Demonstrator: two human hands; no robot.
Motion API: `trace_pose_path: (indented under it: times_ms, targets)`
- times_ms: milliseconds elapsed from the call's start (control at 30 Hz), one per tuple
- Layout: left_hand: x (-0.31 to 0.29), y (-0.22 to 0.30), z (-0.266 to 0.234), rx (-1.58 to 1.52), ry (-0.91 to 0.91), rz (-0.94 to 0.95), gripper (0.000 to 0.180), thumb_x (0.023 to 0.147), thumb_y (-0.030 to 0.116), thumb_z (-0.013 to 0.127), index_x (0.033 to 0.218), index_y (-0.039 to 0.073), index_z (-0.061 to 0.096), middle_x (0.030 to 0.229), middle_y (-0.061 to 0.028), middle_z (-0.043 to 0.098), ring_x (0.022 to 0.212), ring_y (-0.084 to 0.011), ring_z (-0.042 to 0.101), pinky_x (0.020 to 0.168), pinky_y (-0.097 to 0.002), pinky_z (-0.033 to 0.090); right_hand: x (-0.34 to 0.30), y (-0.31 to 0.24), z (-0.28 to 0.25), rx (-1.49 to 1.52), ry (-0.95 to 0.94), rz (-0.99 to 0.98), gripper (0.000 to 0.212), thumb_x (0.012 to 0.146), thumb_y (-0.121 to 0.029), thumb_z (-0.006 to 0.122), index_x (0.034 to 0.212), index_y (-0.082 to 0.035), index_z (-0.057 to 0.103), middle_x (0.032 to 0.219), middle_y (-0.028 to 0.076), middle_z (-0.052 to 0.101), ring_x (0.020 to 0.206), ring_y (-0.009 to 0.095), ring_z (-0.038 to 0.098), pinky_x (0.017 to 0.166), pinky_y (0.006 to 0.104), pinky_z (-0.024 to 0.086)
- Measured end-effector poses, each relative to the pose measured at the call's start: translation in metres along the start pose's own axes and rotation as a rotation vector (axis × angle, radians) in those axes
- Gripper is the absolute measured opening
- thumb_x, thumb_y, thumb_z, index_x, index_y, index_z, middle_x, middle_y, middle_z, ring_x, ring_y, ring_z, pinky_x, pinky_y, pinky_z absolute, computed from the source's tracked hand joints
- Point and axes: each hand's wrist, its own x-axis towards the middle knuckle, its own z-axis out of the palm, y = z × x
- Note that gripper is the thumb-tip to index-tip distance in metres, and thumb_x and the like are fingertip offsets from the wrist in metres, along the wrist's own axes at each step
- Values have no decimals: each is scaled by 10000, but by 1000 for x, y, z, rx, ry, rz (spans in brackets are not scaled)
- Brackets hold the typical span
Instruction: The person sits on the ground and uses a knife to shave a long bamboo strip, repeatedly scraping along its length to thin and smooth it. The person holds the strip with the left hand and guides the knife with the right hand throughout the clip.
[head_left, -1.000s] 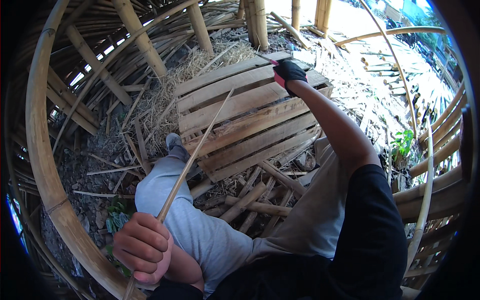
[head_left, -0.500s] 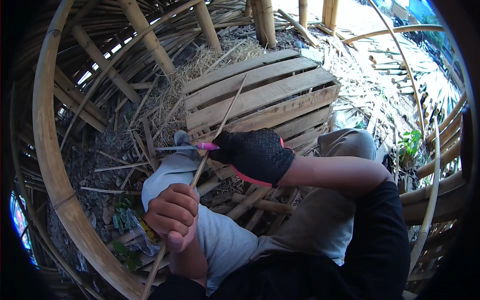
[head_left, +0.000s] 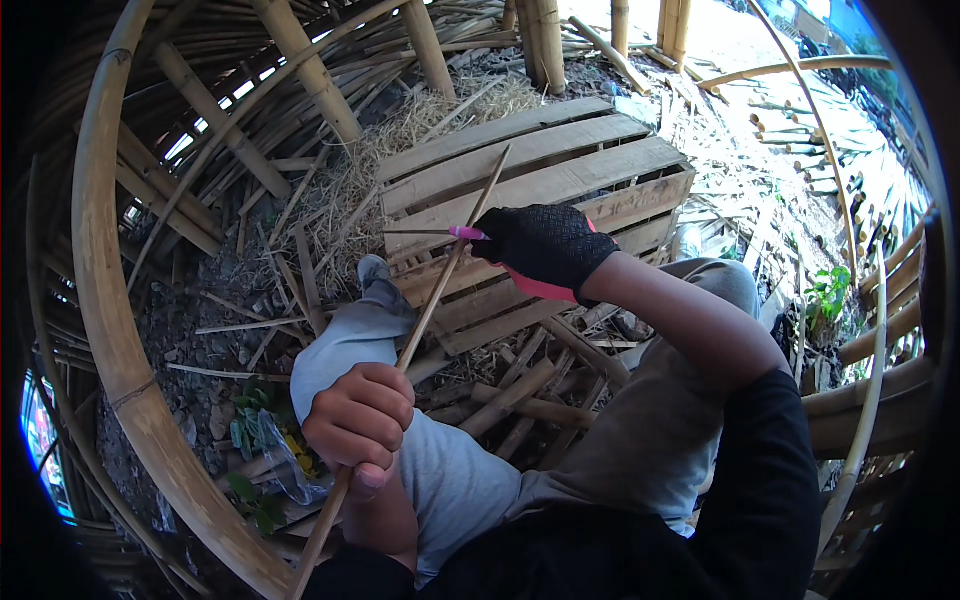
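Observation:
A long thin bamboo strip (head_left: 431,308) slants across my lap, from the bottom edge up over the wooden pallet. My bare left hand (head_left: 362,425) is closed around its lower part, above my left thigh. On my right hand (head_left: 548,248) is a black textured glove with a red-pink palm side. It grips a knife (head_left: 468,233) with a pink handle, whose narrow blade points left and crosses the strip near its far end. The gloved fingers are partly hidden, so I cannot tell whether they also pinch the strip.
Beyond my hands lies a slatted wooden pallet (head_left: 560,150), with straw (head_left: 400,125) beside it. A thick bent bamboo pole (head_left: 100,250) arches along the left. Bamboo pieces (head_left: 515,395) lie between my legs. A plastic bag (head_left: 290,465) and green plants sit at lower left.
My right hand has moved away from me along the strip, carrying the knife toward the strip's far end. The blade now looks thinner, more edge-on. My left hand keeps its grip.

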Motion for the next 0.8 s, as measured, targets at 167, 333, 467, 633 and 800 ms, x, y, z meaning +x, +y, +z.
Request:
trace_pose_path:
  times_ms: [167, 333, 467, 633, 800]
  targets:
    - [1, 3, 0, 11, -1, -7, 640, 1008, 312, 610, 461, 151, 319, 405, 64, 277, 331, -86, 275, 452, -266, 260, 11, 13, 0, -43, 20, -82, 270, 948, -289, 668, 1136, -101, 715, 965, 191, 720, 921, 386, 698, 769, 468, 553]
    - [3, 4, -2, 11, -8, -8, 638, 1009, 306, 606, 462, 150, 317, 405, 64, 277, 333, -88, 279, 457, -267, 266, 9, 21, -2, 241, -50, -18, 324, 981, -311, 631, 1194, -84, 721, 900, 136, 727, 828, 253, 709, 746, 388, 554]
    - [1, 3, -2, 15, -4, -9, 638, 1008, 307, 607, 462, 150, 314, 404, 63, 279, 333, -89, 286, 457, -266, 270, 6, 14, -13, 434, -106, 133, 341, 980, -302, 653, 1223, -69, 710, 837, 80, 709, 721, 133, 667, 677, 328, 542]
    - [1, 4, -2, 24, -5, -15, 639, 1007, 309, 607, 461, 151, 313, 403, 61, 285, 331, -93, 293, 453, -267, 272, 10, 21, -11, 275, -87, -6, 340, 997, -312, 643, 1217, -60, 706, 881, 105, 704, 709, 153, 662, 684, 333, 540]
    - [3, 4, -1, 22, -16, -9, 640, 1005, 311, 607, 460, 150, 314, 403, 59, 291, 331, -97, 299, 449, -269, 275, 16, 40, 8, 206, 23, -169, 287, 995, -279, 631, 1138, -41, 706, 926, 159, 704, 751, 249, 694, 716, 374, 549]
